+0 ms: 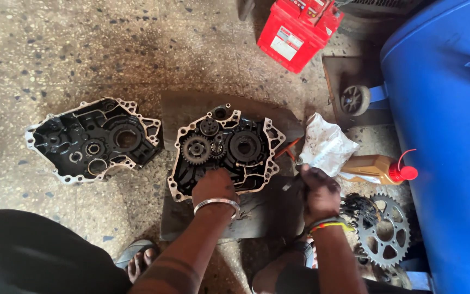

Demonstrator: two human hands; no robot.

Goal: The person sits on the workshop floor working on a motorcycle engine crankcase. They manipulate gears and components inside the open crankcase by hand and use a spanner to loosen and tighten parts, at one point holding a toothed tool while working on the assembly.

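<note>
Two halves of an engine case lie on the floor. The left half point(94, 139) is black inside with empty bearing holes. The middle half point(225, 149) holds several gears and rests on a dark mat point(267, 209). My left hand point(214, 188), with a metal bangle at the wrist, reaches into the near edge of the middle half; its fingers are hidden. My right hand point(317, 190) is closed around a small dark part beside the case's right edge, next to a crumpled white plastic bag point(326, 144).
A brown oil bottle with a red cap point(376, 170) lies right of the bag. A chain sprocket point(384, 228) sits at lower right. A blue drum point(447, 125) fills the right side. A red battery point(297, 30) stands at the top. My sandalled feet are at the bottom.
</note>
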